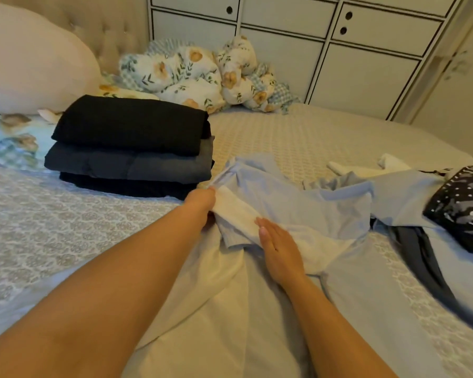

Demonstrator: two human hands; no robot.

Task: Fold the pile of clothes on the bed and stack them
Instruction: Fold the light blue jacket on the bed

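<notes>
The pale blue cotton shirt (pixel 298 203) lies spread on the bed (pixel 311 132), near its front edge and a little right of the middle, with its long axis running from the person toward the far side. The left hand (pixel 200 203) pinches the shirt's left edge, where a white folded band (pixel 238 211) shows; its fingers curl around the cloth. The right hand (pixel 279 252) rests flat on the shirt with straight fingers, holding nothing. The left hand is nearer to the edge, so I judge that the fold will go from left to right across the shirt. To the left, near the headboard side, stands a stack of folded dark clothes (pixel 131 148), three pieces. At the right edge wait unfolded clothes: a black patterned garment (pixel 462 205) and a dark grey one (pixel 421 257). I see no containers
</notes>
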